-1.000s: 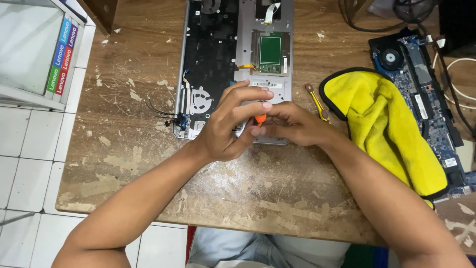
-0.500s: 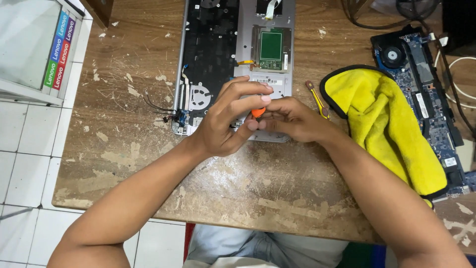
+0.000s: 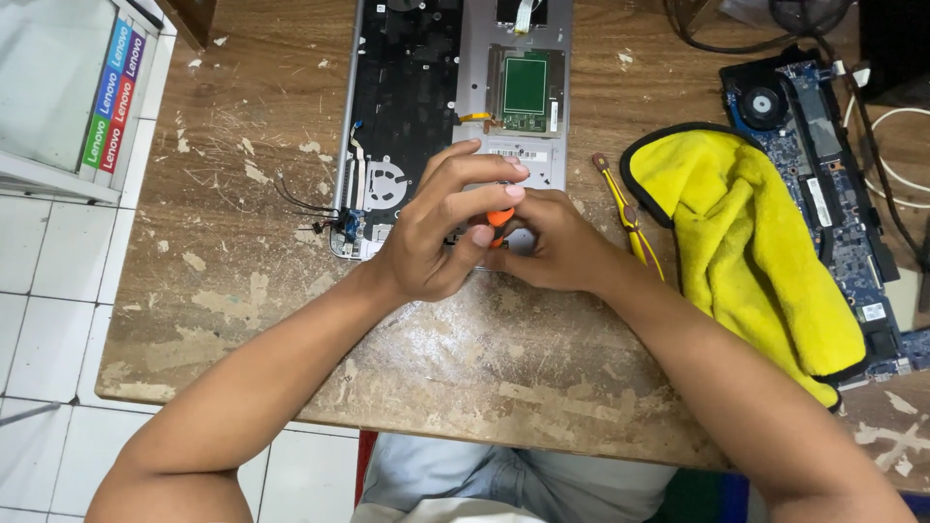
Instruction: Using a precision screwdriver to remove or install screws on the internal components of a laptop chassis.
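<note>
Two bare hands meet over the near end of an opened laptop shell (image 3: 455, 107) on a worn wooden table (image 3: 242, 291); left hand (image 3: 441, 237) curled, fingers (image 3: 484, 174) wrapped round the orange handle of a small screwdriver (image 3: 499, 219), thumb tip pressing it, so that hand is closed on the tool; right hand (image 3: 552, 247) bunched just beside it, touching the left fingers and the orange handle, fingers folded in, looks closed on the same screwdriver but exact hold is hidden behind the left hand; screwdriver tip not visible, covered by both hands; handle sits over the silver palm-rest part of the shell, near its front edge; shell lies with its inside up, black keyboard back on the left part, silver part with a green circuit patch (image 3: 524, 85) on the right, small fan-shaped metal piece (image 3: 386, 184) and thin black wires (image 3: 300, 205) at its near-left corner; yellow-handled tweezers (image 3: 628, 215) lie just right of the hands on the table; crumpled yellow cloth (image 3: 751, 247) further right, partly over a blue circuit board (image 3: 823, 155) with a round fan; black cables (image 3: 707, 29) top right; white box (image 3: 58, 87) with coloured strips on its edge at far left; white floor tiles (image 3: 39, 320) below the table edge
</note>
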